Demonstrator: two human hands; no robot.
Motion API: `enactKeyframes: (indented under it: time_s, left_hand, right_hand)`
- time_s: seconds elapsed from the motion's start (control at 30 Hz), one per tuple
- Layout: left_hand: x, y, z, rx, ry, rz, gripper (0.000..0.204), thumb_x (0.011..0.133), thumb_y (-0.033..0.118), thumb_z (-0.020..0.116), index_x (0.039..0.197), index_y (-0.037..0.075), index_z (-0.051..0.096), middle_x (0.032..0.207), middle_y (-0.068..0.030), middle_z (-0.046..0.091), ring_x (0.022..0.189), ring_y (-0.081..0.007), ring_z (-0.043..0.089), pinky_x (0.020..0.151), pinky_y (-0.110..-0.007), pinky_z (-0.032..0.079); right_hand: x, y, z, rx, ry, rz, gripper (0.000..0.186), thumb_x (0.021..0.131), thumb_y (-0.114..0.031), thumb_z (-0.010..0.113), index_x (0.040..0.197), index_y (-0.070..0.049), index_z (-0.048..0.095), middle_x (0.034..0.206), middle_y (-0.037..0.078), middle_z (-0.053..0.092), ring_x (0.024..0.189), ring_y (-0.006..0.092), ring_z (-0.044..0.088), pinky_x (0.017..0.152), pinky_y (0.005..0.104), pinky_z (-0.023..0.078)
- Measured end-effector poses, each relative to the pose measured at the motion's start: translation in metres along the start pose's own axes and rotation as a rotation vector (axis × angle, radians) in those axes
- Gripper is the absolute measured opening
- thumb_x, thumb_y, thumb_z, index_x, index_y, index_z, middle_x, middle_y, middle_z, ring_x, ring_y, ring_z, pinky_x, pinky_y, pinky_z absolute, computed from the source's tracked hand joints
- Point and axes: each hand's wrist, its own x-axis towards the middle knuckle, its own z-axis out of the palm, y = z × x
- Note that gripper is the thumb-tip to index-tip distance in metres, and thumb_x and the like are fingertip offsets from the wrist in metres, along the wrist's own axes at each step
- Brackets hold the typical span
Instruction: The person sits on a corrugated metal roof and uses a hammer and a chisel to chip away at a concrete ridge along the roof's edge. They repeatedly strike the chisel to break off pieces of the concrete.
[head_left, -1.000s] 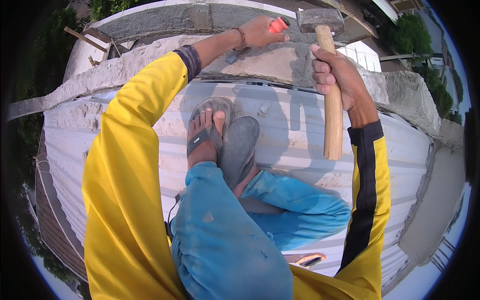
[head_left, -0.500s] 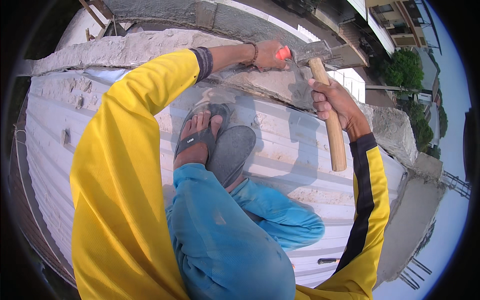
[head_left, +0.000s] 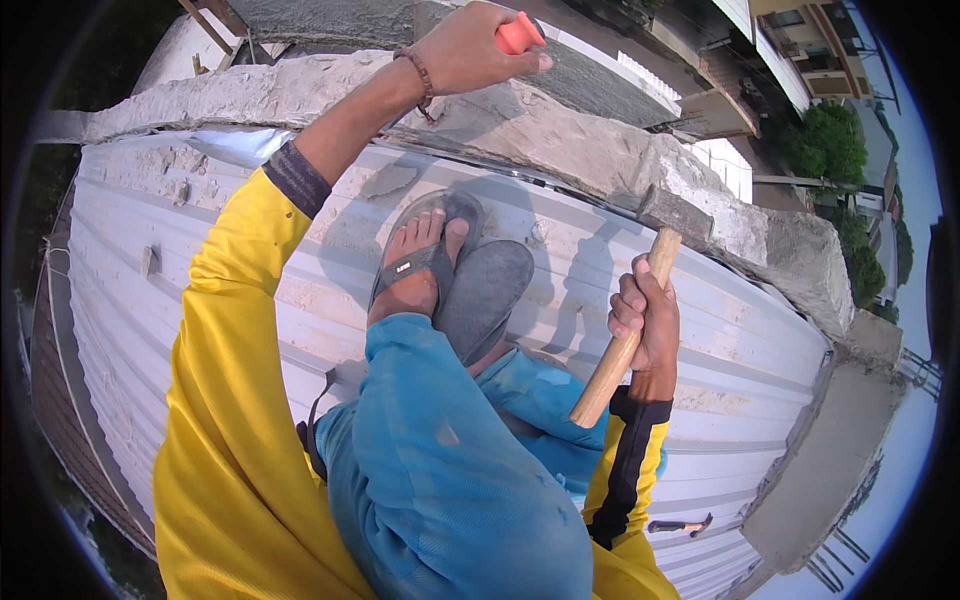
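My right hand (head_left: pixel 648 315) is wrapped round the pale wooden handle of a club hammer (head_left: pixel 612 372). Its blocky grey head (head_left: pixel 675 212) is at the far end, in front of the rough concrete ledge (head_left: pixel 600 150). Up at the top of the picture, above that ledge, my left hand (head_left: pixel 465 50) is closed on a chisel with an orange grip (head_left: pixel 519 34). Most of the chisel is hidden by the hand and wrist. Hammer and chisel are well apart.
Beneath me is a ribbed metal roof (head_left: pixel 740 400) with dust and loose concrete chips. My sandalled foot (head_left: pixel 420 250) stands near the ledge. A second hammer (head_left: pixel 682 525) lies at the lower right. Beyond the ledge, the ground drops toward buildings (head_left: pixel 805 50) and trees (head_left: pixel 828 140).
My left hand has lifted off the ledge and moved up and left with the chisel. My right hand has drawn nearer to me, the hammer handle now slanting the other way.
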Motion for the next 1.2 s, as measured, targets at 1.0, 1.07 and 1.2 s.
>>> enactKeyframes:
  time_s: [1.0,1.07,1.2]
  left_hand:
    - [-0.027,0.049,0.012,0.246,0.446,0.154,0.028,0.086,0.027,0.077,0.102,0.006,0.067,0.088,-0.0083,0.071,0.077,-0.0274,0.070,0.069,-0.035,0.055]
    - [-0.025,0.061,0.034,0.218,0.311,0.249,0.026,0.084,0.024,0.078,0.099,0.007,0.065,0.087,-0.0072,0.069,0.077,-0.0286,0.069,0.068,-0.037,0.054]
    - [-0.042,0.076,0.093,0.198,-0.030,0.561,0.024,0.074,0.020,0.076,0.093,0.013,0.061,0.081,-0.0028,0.059,0.077,-0.0244,0.062,0.068,-0.035,0.050]
  right_hand:
    - [-0.033,0.140,-0.068,0.334,0.144,0.209,0.013,0.098,-0.016,0.058,0.104,-0.015,0.046,0.063,-0.004,0.040,0.044,0.0053,0.039,0.037,0.0242,0.036]
    - [-0.031,0.142,-0.070,0.340,0.141,0.214,0.013,0.098,-0.016,0.058,0.103,-0.015,0.046,0.063,-0.004,0.041,0.044,0.0054,0.039,0.037,0.0242,0.036]
    - [-0.033,0.139,-0.069,0.337,0.157,0.210,0.011,0.099,-0.016,0.057,0.102,-0.016,0.047,0.063,-0.005,0.040,0.043,0.0055,0.039,0.037,0.0239,0.036]
